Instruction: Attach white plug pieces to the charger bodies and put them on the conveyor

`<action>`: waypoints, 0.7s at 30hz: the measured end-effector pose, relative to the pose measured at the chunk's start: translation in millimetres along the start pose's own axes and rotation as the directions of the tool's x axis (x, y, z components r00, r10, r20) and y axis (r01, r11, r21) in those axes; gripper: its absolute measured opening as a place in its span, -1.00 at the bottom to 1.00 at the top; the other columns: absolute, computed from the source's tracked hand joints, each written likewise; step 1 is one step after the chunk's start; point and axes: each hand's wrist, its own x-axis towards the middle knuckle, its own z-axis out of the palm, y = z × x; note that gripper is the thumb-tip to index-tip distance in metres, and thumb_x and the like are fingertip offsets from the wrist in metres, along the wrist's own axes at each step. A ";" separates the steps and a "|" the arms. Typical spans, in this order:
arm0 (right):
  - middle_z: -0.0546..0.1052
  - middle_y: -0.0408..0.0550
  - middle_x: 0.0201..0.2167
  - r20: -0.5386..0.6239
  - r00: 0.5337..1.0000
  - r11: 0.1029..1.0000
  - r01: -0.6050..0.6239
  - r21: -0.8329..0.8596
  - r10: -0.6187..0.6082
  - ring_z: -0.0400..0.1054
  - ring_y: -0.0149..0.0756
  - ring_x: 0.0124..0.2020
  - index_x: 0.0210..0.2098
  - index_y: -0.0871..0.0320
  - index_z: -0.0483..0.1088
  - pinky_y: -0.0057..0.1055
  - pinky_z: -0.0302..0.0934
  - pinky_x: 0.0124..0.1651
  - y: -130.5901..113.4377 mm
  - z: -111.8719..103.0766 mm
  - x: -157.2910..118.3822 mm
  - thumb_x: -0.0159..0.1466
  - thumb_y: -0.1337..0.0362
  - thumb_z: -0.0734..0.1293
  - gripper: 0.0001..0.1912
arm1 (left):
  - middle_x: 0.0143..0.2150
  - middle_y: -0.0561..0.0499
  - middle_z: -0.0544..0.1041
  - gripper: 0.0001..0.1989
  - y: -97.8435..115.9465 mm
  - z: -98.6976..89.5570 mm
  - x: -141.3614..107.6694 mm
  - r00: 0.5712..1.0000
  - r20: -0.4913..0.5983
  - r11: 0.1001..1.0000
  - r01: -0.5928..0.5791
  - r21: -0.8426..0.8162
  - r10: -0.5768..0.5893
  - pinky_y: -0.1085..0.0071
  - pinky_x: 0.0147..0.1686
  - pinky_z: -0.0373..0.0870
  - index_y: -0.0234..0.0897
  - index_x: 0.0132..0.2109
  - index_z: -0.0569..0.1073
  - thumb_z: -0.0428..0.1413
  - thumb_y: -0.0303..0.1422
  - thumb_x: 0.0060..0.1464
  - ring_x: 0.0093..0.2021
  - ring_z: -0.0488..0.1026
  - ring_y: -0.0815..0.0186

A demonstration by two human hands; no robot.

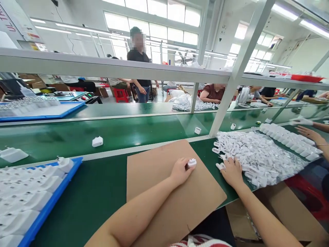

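Note:
My left hand (180, 171) is closed around a small white charger (192, 162) above a sheet of brown cardboard (154, 181). The charger's end sticks out between thumb and fingers. To the right, my right hand (232, 172) reaches the near left edge of a heap of small white plastic pieces (267, 154), some of them in clear wrapping. Its fingers are apart, and white shows at the thumb and a fingertip, perhaps finger covers. Whether a piece lies under the fingers is hidden.
A blue tray (58, 192) of white chargers stands at the left. Single chargers (97, 141) sit on the green conveyor belt (144, 132) ahead. A shelf post (226, 99) rises beside the heap. A co-worker's hands (309, 132) are at rows of white housings (290, 140) on the right.

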 end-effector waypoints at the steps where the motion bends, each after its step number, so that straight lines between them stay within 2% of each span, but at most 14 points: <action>1: 0.46 0.30 0.19 -0.036 0.999 1.000 -0.006 0.012 0.007 0.18 0.40 0.34 0.00 0.21 0.58 0.27 0.18 0.25 -3.0 -0.5 5.3 0.36 0.16 0.23 -0.61 | 0.02 -0.14 0.61 -0.69 -0.3 -0.3 -0.1 1.000 0.003 1.000 -0.003 -0.002 0.003 0.00 0.09 0.47 -0.14 0.07 0.58 0.21 -0.19 0.22 0.06 0.50 -0.04; 5: 0.49 0.30 0.15 -0.140 0.990 0.997 0.002 0.080 0.009 0.24 0.32 0.27 -0.01 0.22 0.58 0.20 0.21 0.21 -8.5 -2.1 13.3 0.35 0.21 0.24 -0.63 | 0.05 -0.16 0.60 -0.66 0.1 -1.8 0.4 1.000 0.004 1.000 0.002 -0.024 -0.002 -0.02 0.11 0.46 -0.16 0.07 0.58 0.24 -0.20 0.18 0.08 0.49 -0.06; 11: 0.57 0.17 -0.06 -0.227 0.973 0.981 0.081 0.176 -0.039 0.37 0.07 0.07 -0.08 0.16 0.60 -0.01 0.30 0.19 2.0 -3.0 8.8 0.30 0.35 0.24 -0.67 | 0.03 -0.14 0.61 -0.74 -2.2 1.8 2.1 0.996 -0.036 0.991 0.073 -0.113 -0.078 0.00 0.11 0.50 -0.15 -0.05 0.58 0.26 -0.17 0.15 0.08 0.53 -0.04; 15: 0.58 0.18 -0.05 -0.282 0.957 0.957 0.139 0.255 -0.064 0.38 0.07 0.07 -0.15 0.16 0.61 0.00 0.34 0.18 1.7 1.9 10.9 0.35 0.32 0.24 -0.72 | 0.05 -0.14 0.62 -0.65 -8.6 -1.4 13.5 0.977 -0.110 0.970 0.162 -0.182 -0.184 0.13 0.02 0.57 -0.18 0.07 0.53 0.24 -0.20 0.17 0.00 0.60 0.05; 18: 0.59 0.17 -0.02 -0.306 0.947 0.931 0.196 0.309 -0.098 0.41 0.04 0.05 -0.11 0.15 0.61 0.00 0.36 0.18 -1.7 5.0 14.6 0.38 0.30 0.24 -0.72 | -0.01 -0.12 0.64 -0.62 -15.6 -23.4 40.1 0.947 -0.184 0.957 0.230 -0.175 -0.262 0.17 -0.01 0.56 -0.23 0.09 0.52 0.24 -0.22 0.16 -0.08 0.61 0.10; 21: 0.60 0.15 0.03 -0.321 0.936 0.898 0.259 0.355 -0.143 0.43 0.01 0.07 -0.01 0.16 0.59 -0.02 0.38 0.17 -3.9 2.1 22.5 0.40 0.27 0.27 -0.71 | -0.04 -0.11 0.63 -0.66 -28.7 -60.8 77.5 0.895 -0.293 0.942 0.318 -0.106 -0.335 0.18 0.01 0.51 -0.26 0.05 0.52 0.24 -0.27 0.13 -0.08 0.57 0.11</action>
